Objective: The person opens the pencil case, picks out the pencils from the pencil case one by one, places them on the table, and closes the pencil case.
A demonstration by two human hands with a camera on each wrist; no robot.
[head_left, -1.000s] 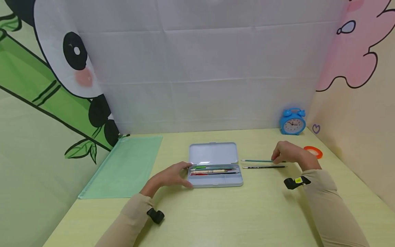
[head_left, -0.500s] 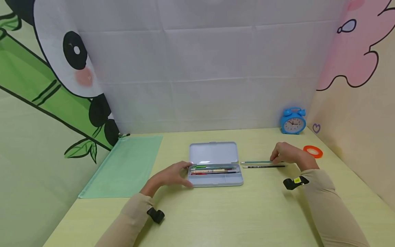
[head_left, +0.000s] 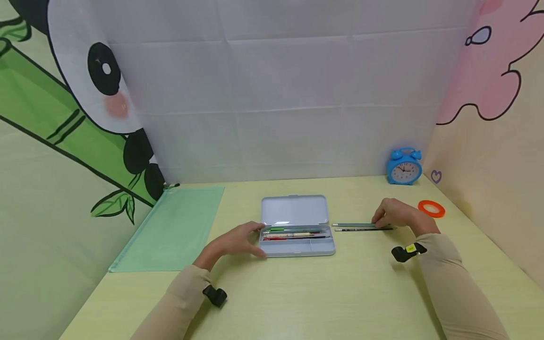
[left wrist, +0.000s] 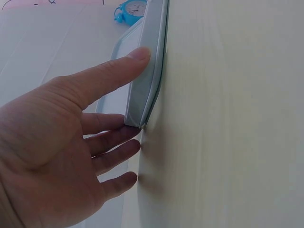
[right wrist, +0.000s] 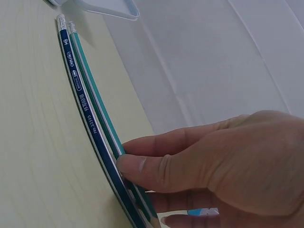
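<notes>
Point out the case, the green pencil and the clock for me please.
Case (head_left: 294, 211): head view, inside of its open lid.
Green pencil (right wrist: 98, 97): right wrist view, the shaft.
Clock (head_left: 404, 173): head view, the dial.

2 pencils (right wrist: 91, 118) right of the pencil case (head_left: 284, 247), alarm clock (head_left: 404, 172) behind.

Beige sleeves (head_left: 461, 288), small black cameras (head_left: 215, 296) at both cuffs (head_left: 442, 243), yellow label (head_left: 411, 248) on the right one.

Even light across the worktop (head_left: 297, 302), soft shadows beneath the sleeves (head_left: 463, 293), lid (head_left: 294, 210) glinting; 2 wrist views running dimmer.
</notes>
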